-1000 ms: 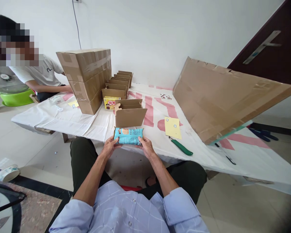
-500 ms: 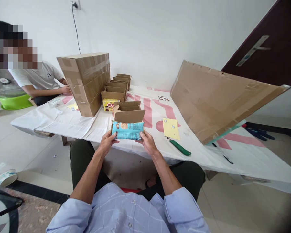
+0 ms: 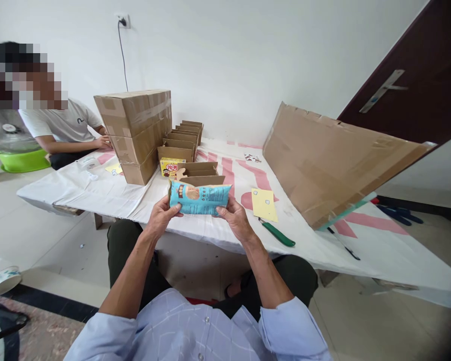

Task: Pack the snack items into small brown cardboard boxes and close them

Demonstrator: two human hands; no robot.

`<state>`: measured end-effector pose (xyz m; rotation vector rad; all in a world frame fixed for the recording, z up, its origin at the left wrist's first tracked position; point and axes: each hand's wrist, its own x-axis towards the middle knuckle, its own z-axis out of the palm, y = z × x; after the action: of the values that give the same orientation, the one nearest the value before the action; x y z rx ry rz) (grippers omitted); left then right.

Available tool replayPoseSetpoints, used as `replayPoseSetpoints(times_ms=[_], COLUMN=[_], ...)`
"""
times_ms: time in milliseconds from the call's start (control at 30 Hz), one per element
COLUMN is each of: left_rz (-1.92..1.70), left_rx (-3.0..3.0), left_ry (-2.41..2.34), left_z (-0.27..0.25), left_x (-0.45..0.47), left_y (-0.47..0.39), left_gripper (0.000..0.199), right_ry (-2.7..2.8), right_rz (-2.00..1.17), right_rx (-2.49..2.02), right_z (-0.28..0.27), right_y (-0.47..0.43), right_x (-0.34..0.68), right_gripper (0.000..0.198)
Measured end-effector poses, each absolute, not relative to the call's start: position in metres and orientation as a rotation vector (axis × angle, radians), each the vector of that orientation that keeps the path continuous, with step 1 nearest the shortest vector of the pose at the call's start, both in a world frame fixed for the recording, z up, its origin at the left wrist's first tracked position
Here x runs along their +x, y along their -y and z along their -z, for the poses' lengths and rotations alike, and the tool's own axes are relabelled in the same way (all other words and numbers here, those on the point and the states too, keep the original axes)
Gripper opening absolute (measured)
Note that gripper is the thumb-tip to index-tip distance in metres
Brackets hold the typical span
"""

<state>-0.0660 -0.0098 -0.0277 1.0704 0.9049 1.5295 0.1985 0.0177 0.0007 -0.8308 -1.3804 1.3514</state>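
A blue snack packet (image 3: pixel 200 198) is held level above the table's front edge, its printed face toward me. My left hand (image 3: pixel 164 214) grips its left end, thumb on the front. At the other end my right hand (image 3: pixel 236 215) is closed on it the same way, fingers behind. Just beyond the packet stands an open cardboard box (image 3: pixel 199 170), partly covered by it. A small yellow box (image 3: pixel 171 167) with printed characters is beside that carton. To the right lie a yellow sheet (image 3: pixel 263 204) and a green-handled knife (image 3: pixel 280 234).
Taped cartons (image 3: pixel 135 135) are stacked at the left, with a row of open cardboard boxes (image 3: pixel 184 134) behind. A large cardboard piece (image 3: pixel 334 155) leans up on the right of the cloth-covered table (image 3: pixel 225 238). Another person (image 3: pixel 69 123) sits at the far left.
Both hands have lifted the packet slightly and brought it closer, so it looks larger and tilts a little. The whole view has shifted slightly downward in the picture.
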Motion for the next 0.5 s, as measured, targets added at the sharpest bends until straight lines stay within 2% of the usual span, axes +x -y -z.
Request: replayPoseSetpoints(times_ms=[133,300,500], left_rz=[-1.351,-1.196,-1.271], left_rx=[1.125,1.159,1.186], left_ry=[-1.009,-1.076,-1.171], left_z=[0.043,0.063,0.064], left_x=[-0.078,-0.088,-0.106], left_y=[0.017,0.024,0.025], left_gripper=[0.056,0.067,0.043], right_ry=[1.458,1.559,1.749], right_rz=[-1.405,-1.477,-1.358], right_rx=[-0.833,-0.816,-0.868], right_z=[0.027,0.058,0.075], right_y=[-0.014,-0.012,-0.022], right_x=[0.202,0.201,0.193], right_gripper=[0.042,0.039,0.044])
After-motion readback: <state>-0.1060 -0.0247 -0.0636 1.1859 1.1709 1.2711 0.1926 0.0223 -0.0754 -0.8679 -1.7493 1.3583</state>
